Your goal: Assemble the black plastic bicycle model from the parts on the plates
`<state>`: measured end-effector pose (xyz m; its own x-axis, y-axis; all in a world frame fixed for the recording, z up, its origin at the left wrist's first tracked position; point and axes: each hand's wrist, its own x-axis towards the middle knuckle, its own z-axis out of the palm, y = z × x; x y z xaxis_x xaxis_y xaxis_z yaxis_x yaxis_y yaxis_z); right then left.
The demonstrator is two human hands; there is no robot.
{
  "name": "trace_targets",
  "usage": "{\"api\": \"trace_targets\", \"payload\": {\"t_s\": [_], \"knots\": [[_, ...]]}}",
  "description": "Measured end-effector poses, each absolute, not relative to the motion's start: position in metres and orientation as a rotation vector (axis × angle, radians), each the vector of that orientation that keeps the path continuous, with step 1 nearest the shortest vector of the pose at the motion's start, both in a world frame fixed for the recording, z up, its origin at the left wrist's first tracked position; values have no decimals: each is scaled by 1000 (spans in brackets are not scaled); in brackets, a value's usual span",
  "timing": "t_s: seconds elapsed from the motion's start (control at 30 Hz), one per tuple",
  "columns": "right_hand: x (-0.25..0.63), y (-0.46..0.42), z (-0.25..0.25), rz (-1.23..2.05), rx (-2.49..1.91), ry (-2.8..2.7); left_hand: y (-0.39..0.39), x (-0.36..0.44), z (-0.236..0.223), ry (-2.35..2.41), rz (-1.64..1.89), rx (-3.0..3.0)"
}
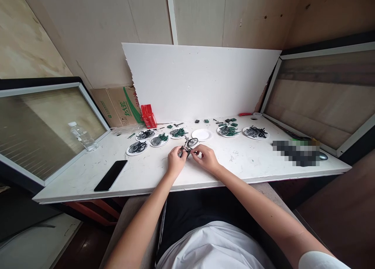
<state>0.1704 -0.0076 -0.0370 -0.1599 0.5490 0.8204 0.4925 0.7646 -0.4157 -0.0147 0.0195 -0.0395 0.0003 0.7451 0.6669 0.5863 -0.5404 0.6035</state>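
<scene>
Between my two hands, over the middle of the white table, is a small black model bicycle [192,142] with a spoked wheel pointing away from me. My left hand [176,159] is closed around its left side. The fingertips of my right hand [205,156] pinch at its near right part; any tiny piece between them is hidden. Just beyond the bicycle lies a white paper plate [202,132]. Left of it, a plate with green and dark parts [177,133] stands close to my left hand.
More plates of black and green parts [137,147] stand left and right. A phone [110,176] lies front left, a water bottle [83,136] behind it. A red box [149,116] stands at the back; a blurred dark object [297,153] lies right. A white board [202,81] rises behind.
</scene>
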Motion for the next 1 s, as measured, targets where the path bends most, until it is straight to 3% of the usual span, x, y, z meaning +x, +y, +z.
{"api": "trace_targets", "payload": {"t_s": [1.0], "knots": [[172, 0, -44, -21, -794, -1780, 20, -16, -40, 1420, 1548, 2113]]}}
